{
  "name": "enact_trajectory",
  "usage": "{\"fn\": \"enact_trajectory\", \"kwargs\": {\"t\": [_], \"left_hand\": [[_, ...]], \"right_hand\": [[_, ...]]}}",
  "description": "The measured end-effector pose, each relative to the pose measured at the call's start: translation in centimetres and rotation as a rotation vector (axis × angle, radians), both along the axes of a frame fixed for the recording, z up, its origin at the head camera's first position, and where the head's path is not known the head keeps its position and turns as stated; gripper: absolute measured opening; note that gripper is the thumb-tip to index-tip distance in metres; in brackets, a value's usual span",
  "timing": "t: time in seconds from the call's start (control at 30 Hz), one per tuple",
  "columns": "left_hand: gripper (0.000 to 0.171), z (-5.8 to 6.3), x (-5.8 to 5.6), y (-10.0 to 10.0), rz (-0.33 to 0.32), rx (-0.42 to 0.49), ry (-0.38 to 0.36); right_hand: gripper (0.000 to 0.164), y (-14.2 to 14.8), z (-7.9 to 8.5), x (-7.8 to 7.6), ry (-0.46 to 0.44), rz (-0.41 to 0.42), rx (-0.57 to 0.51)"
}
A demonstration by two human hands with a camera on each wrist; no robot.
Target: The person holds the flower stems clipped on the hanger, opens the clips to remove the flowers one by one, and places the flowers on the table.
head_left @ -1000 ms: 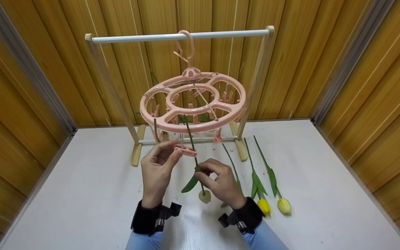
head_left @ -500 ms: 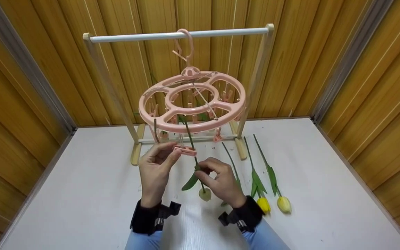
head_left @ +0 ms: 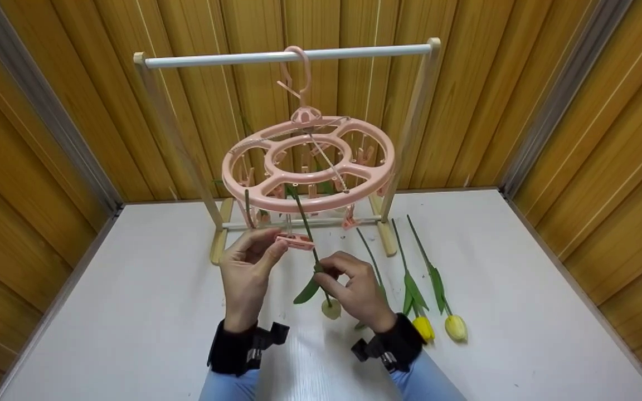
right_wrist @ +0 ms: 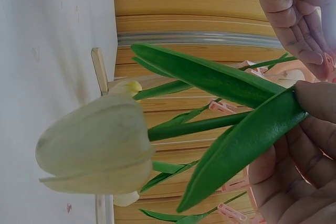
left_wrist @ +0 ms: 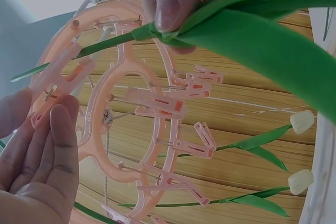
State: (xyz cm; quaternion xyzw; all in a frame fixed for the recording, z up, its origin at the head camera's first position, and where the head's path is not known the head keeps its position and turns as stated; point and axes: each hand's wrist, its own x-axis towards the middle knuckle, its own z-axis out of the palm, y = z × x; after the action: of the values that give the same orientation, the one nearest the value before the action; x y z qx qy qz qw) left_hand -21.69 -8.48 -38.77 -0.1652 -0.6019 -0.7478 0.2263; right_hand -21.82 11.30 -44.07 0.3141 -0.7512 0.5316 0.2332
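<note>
My left hand (head_left: pixel 246 278) pinches a pink clothespin (head_left: pixel 297 241) between thumb and fingers. The clothespin hangs by a cord from a round pink drying hanger (head_left: pixel 312 206). My right hand (head_left: pixel 357 289) pinches the green stem of an artificial white tulip (right_wrist: pixel 100 145) beside its leaves. This tulip is held bloom down, its stem slanting up past the clothespin's far end. In the left wrist view, the stem (left_wrist: pixel 107 43) crosses at the clothespin's tip, with the stem's end sticking out beyond it.
The hanger hooks over the white bar (head_left: pixel 215 59) of a wooden-legged stand. Other tulips hang bloom down from its clothespins, including a white one (left_wrist: pixel 302 122). On the table's right lie a yellow tulip (head_left: pixel 423 329), a pale yellow tulip (head_left: pixel 456 328) and another partly hidden stem.
My left hand and the clothespin have shifted slightly left. The tulip's bloom has moved a little right and up with my right hand's grip unchanged.
</note>
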Motion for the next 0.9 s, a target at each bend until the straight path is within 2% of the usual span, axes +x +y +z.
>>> {"fn": "enact_trajectory", "kwargs": {"t": [0.17,0.5,0.9], "left_hand": [[0.027,0.1,0.0,-0.1,0.03,-0.013,0.0],[0.027,0.1,0.1,-0.2,0.002,0.013,-0.024],[0.035,0.3,0.1,-0.2,0.029,0.015,-0.05]], "right_hand": [[0.012,0.0,0.2,0.0,0.017,-0.016,-0.012],[0.011,0.7,0.5,0.0,0.001,-0.002,0.001],[0.01,2.4,1.3,-0.1,0.008,-0.006,0.053]]}}
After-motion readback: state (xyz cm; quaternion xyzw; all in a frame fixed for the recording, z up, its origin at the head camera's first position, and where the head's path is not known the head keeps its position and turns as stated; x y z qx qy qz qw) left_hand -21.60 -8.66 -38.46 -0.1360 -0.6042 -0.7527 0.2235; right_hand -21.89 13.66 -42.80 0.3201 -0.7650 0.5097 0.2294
